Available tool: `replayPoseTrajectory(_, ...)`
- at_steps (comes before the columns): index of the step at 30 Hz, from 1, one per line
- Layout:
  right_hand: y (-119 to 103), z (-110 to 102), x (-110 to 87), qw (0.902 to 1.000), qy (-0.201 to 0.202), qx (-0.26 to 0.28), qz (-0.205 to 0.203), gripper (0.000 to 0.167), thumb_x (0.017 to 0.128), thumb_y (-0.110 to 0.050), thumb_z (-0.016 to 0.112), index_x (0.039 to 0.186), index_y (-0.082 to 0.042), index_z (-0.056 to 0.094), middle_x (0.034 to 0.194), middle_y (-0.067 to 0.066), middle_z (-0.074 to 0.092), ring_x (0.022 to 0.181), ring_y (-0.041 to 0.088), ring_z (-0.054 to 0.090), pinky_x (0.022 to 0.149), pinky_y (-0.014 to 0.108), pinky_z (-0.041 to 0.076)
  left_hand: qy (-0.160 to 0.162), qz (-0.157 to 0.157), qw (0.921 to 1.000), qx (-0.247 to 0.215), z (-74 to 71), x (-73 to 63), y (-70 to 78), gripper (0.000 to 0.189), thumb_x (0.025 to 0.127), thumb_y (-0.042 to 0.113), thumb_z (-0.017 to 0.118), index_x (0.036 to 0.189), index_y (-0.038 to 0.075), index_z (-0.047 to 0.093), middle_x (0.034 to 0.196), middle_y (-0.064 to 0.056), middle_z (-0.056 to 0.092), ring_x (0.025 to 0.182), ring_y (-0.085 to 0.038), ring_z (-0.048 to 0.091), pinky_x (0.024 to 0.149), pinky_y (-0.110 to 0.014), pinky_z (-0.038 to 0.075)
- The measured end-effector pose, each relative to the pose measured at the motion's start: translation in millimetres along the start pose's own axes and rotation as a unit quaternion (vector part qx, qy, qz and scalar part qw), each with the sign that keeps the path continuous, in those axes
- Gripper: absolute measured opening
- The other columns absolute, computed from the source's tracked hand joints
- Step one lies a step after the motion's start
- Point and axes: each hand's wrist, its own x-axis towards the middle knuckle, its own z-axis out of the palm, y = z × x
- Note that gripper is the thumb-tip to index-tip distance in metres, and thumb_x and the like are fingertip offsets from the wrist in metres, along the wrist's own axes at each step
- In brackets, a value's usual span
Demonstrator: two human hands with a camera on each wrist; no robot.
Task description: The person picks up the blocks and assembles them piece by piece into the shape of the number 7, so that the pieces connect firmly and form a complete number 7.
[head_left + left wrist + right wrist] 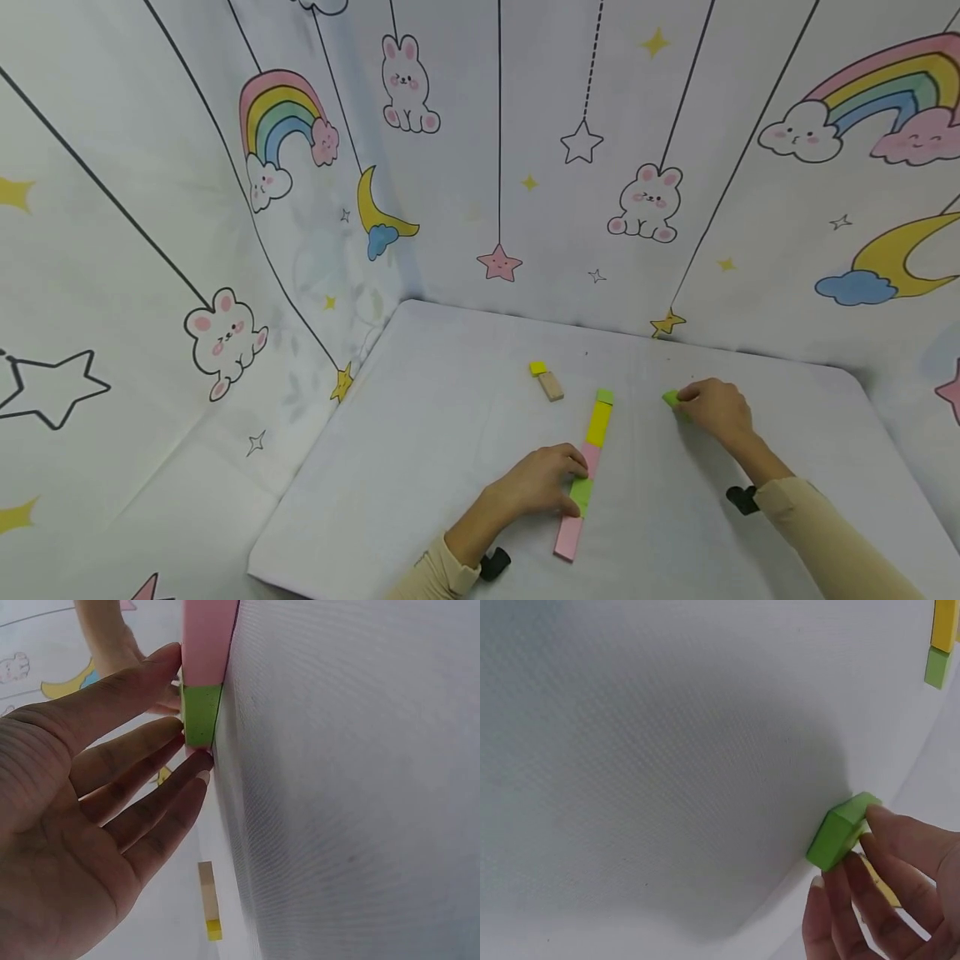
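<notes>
A straight row of flat blocks lies on the white tabletop in the head view: a pink block (568,537) nearest, then a green block (581,496), a pink one (591,457), a yellow block (599,423) and a small green block (605,397) farthest. My left hand (536,482) rests against the row's left side, thumb and fingertips touching its near part; in the left wrist view they meet the pink block (208,645) and green block (201,716). To the right of the row, my right hand (716,408) pinches a green angular block (841,831) between thumb and fingers.
A yellow block (537,367) and a plain wooden block (551,386) lie left of the row's far end. Behind the tabletop (420,400) hangs a white cloth (450,183) printed with rabbits, stars and rainbows. Black straps (495,564) show at both wrists.
</notes>
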Motion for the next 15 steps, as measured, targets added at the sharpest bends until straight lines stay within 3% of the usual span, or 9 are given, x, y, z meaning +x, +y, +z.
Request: replayPoseTrajectory(15, -6, 9, 17.8, 0.9997, -0.001, 0.024, -0.008, 0.026, 0.090, -0.020, 0.079, 0.110, -0.002, 0.080, 0.101, 0.020, 0.077, 0.077, 0.025, 0.066, 0.056, 0.032, 0.047, -0.010, -0.008, 0.9998, -0.018, -0.8, 0.8, 1.5, 0.054, 0.077, 0.030, 0.095, 0.125, 0.014, 0.076, 0.129, 0.011, 0.063, 0.115, 0.000, 0.058, 0.104, -0.020, 0.045)
